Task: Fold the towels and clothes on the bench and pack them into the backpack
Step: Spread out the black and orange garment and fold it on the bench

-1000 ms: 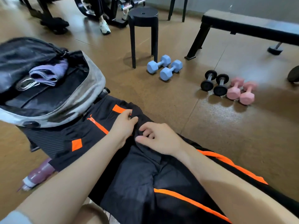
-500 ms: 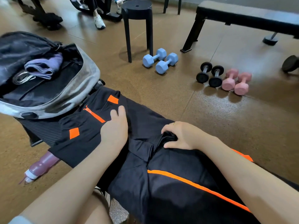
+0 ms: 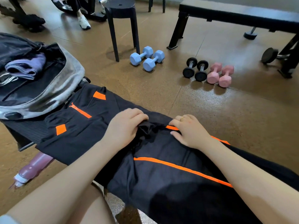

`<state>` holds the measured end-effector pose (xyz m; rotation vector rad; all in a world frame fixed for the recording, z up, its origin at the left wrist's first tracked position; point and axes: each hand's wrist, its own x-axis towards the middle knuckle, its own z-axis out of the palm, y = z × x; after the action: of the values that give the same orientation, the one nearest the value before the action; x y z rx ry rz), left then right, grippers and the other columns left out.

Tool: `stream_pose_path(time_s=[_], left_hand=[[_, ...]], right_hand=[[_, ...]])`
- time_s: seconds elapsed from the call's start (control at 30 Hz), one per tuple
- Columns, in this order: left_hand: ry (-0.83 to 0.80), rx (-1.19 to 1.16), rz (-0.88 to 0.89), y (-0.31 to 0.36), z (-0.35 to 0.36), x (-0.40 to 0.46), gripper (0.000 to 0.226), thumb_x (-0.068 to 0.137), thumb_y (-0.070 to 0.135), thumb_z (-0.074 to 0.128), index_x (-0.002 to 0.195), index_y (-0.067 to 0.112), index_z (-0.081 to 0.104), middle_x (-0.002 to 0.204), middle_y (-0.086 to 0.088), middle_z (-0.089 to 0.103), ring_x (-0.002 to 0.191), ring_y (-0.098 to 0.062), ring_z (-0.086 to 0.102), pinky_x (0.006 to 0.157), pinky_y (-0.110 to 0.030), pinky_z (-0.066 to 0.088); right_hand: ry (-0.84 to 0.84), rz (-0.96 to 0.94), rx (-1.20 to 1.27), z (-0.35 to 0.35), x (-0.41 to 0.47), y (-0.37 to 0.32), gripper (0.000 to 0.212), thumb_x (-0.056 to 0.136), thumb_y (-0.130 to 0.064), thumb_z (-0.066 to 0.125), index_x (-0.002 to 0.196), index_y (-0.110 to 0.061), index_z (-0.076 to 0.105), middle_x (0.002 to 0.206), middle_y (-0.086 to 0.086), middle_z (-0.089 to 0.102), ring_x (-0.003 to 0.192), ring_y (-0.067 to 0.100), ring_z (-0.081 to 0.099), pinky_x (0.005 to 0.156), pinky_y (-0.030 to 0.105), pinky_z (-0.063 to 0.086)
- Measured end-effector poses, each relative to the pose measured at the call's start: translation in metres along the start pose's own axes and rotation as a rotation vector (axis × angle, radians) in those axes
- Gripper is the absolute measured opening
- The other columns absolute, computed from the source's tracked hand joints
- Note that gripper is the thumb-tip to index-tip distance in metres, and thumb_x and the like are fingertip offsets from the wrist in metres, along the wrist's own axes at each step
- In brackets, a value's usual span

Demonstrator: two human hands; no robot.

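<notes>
Brown speckled gym floor (image 3: 186, 101) runs out to a black stool (image 3: 120, 8), a second black bench (image 3: 234, 13) and pairs of blue dumbbells (image 3: 146, 58), black dumbbells (image 3: 195, 69) and pink dumbbells (image 3: 220, 75). Closer in, a narrow worktop (image 3: 25, 128) carries the black garment with orange trim (image 3: 161, 172), spread along its length, probably so it can be flattened before folding.

At the far left end of the worktop sits the open backpack (image 3: 64, 81), its mouth turned toward the person, which looks like a way to keep packing within easy reach. A folded lilac towel (image 3: 26, 67) already lies inside it. A pink bottle (image 3: 32, 168) lies on the floor beneath the worktop edge.

Both hands rest on the middle of the garment. The left hand (image 3: 124, 126) has its fingers (image 3: 137, 115) curled down into a bunched ridge of black cloth, gripping it. The right hand (image 3: 189, 131) lies just beside that ridge, its fingers (image 3: 175, 122) bent and pressed onto an orange stripe; whether they pinch the cloth or only pin it I cannot tell. The bunched fabric sits between the two hands, touching the fingertips of both, so this appears to be a gathering or straightening step ahead of a fold.
</notes>
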<state>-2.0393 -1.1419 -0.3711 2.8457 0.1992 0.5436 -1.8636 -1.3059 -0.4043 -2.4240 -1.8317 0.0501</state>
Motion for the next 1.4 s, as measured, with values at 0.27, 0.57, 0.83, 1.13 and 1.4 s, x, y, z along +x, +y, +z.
stream_pose_path(time_s=[0.27, 0.57, 0.83, 1.13, 1.4], left_hand=[[-0.529, 0.158, 0.036, -0.016, 0.014, -0.015, 0.055, 0.071, 0.001, 0.032, 0.108, 0.023, 0.065, 0.102, 0.0, 0.061, 0.094, -0.027, 0.057, 0.076, -0.034, 0.046], [-0.113, 0.193, 0.19, -0.009, -0.014, 0.013, 0.052, 0.066, 0.003, 0.026, 0.087, 0.013, 0.072, 0.074, -0.003, 0.064, 0.066, -0.021, 0.049, 0.056, -0.029, 0.045], [-0.809, 0.374, -0.373, 0.033, -0.024, 0.017, 0.038, 0.082, 0.044, 0.046, 0.114, 0.025, 0.052, 0.117, -0.004, 0.058, 0.111, -0.024, 0.053, 0.078, -0.03, 0.041], [-0.604, -0.041, 0.103, 0.102, 0.067, 0.05, 0.037, 0.092, 0.041, 0.049, 0.121, 0.019, 0.05, 0.117, -0.002, 0.051, 0.109, -0.023, 0.047, 0.089, -0.04, 0.042], [-0.387, 0.017, -0.015, 0.104, 0.078, 0.041, 0.018, 0.093, 0.028, 0.049, 0.104, 0.017, 0.058, 0.106, 0.001, 0.057, 0.104, -0.022, 0.052, 0.077, -0.039, 0.048]], right_hand=[[-0.015, 0.154, 0.279, 0.005, -0.014, 0.017, 0.015, 0.09, -0.02, 0.055, 0.102, -0.012, 0.059, 0.106, 0.006, 0.053, 0.101, 0.026, 0.051, 0.084, 0.035, 0.041], [0.279, 0.247, 0.141, -0.016, -0.018, 0.031, 0.015, 0.087, -0.019, 0.049, 0.099, -0.011, 0.055, 0.094, 0.01, 0.058, 0.078, 0.034, 0.061, 0.059, 0.039, 0.048], [-0.114, 0.047, -0.15, -0.008, -0.057, -0.002, 0.034, 0.089, -0.045, 0.054, 0.112, -0.02, 0.055, 0.105, 0.0, 0.056, 0.085, 0.021, 0.066, 0.058, 0.032, 0.048], [-0.126, 0.104, -0.175, -0.024, -0.107, 0.039, 0.032, 0.083, -0.041, 0.054, 0.107, -0.019, 0.06, 0.096, 0.001, 0.067, 0.097, 0.025, 0.062, 0.103, 0.041, 0.035], [-0.013, 0.135, -0.364, -0.045, -0.171, 0.069, 0.029, 0.051, -0.011, 0.079, 0.063, -0.015, 0.053, 0.048, -0.002, 0.053, 0.044, 0.022, 0.055, 0.06, 0.028, 0.052]])
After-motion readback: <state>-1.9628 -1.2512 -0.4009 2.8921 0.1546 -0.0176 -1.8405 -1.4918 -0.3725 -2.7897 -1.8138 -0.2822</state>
